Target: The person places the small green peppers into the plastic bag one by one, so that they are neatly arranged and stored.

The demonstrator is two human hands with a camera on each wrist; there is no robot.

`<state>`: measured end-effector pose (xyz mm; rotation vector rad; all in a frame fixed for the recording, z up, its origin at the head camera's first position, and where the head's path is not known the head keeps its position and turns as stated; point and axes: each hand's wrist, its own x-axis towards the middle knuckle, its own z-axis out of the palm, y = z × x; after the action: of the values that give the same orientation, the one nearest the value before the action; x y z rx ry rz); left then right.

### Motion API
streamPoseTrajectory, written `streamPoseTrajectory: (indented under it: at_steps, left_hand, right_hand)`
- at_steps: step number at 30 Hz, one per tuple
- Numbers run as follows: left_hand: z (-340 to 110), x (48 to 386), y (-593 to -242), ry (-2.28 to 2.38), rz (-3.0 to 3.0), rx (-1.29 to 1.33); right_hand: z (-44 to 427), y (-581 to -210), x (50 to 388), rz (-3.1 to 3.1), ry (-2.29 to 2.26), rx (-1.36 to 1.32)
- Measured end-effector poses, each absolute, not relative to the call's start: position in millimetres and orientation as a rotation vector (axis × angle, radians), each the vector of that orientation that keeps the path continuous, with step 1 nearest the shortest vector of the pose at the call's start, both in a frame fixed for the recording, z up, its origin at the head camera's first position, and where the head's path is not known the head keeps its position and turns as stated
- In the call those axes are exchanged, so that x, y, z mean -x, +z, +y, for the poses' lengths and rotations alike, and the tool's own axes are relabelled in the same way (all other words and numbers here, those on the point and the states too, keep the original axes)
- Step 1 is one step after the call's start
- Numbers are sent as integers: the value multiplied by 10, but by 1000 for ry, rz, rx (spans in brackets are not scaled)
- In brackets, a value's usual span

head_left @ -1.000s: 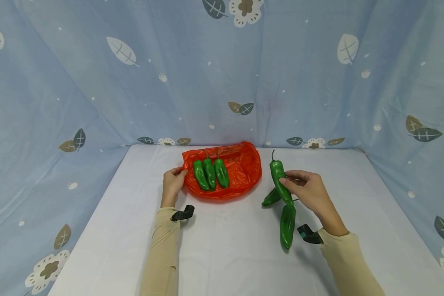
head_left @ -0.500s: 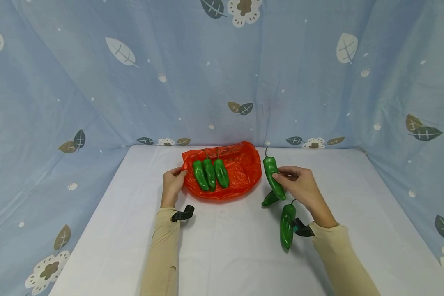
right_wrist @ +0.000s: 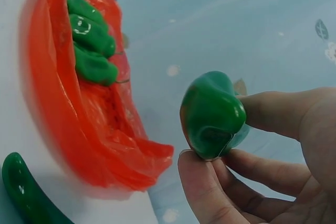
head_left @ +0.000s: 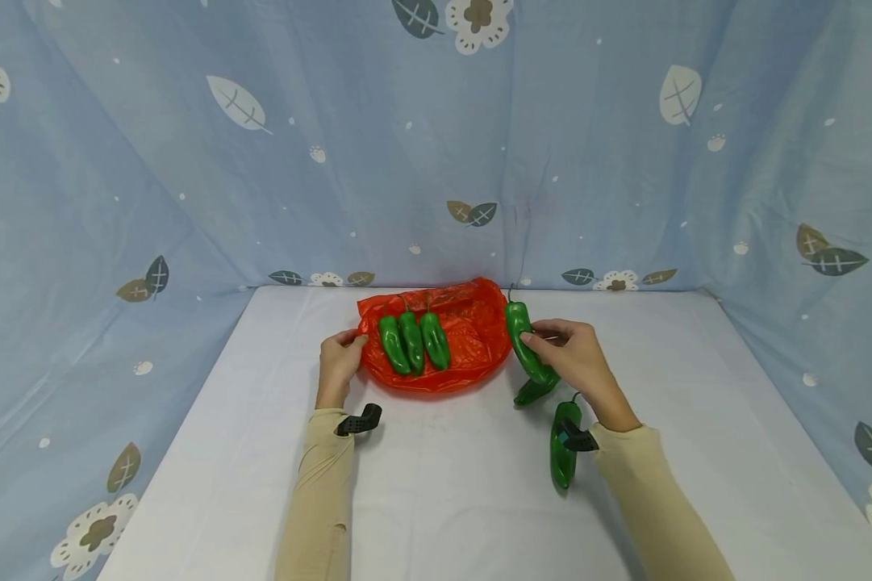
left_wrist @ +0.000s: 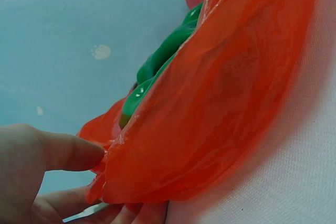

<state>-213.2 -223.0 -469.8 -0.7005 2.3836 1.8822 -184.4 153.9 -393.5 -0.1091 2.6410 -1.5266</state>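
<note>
My left hand [head_left: 340,365] pinches the left edge of a red plastic bag [head_left: 475,343], thumb on top and fingers beneath in the left wrist view. Three green peppers [head_left: 412,343] lie side by side in the left half of the bag. Between thumb and fingers, my right hand [head_left: 577,359] holds another green pepper [head_left: 520,331], raised at the bag's right edge with its stem pointing away. Partly hidden under that one, a second pepper [head_left: 533,393] lies on the table. Nearer to me lies one more pepper [head_left: 564,460], partly covered by the right wrist's camera.
A white cloth covers the table [head_left: 436,484]. Blue patterned curtain [head_left: 377,161] hangs behind the table's far edge and along both sides. Black cameras are strapped to the left wrist [head_left: 360,420] and right wrist [head_left: 577,437].
My right hand has moved left and slightly away from me with its pepper, from above the loose peppers to the bag's right edge. The left hand and bag have stayed in place.
</note>
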Motion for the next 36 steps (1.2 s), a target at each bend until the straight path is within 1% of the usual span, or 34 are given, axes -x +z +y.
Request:
streamPoseTrajectory:
  at_steps: [12, 36]
  left_hand:
    - [-2221, 2138, -4699, 1879, 2386, 710]
    - [-2218, 2127, -4701, 1885, 2387, 717]
  right_hand:
    - [1416, -4018, 1969, 2547, -1629, 86]
    - [1143, -4216, 2223, 2515, -1655, 78]
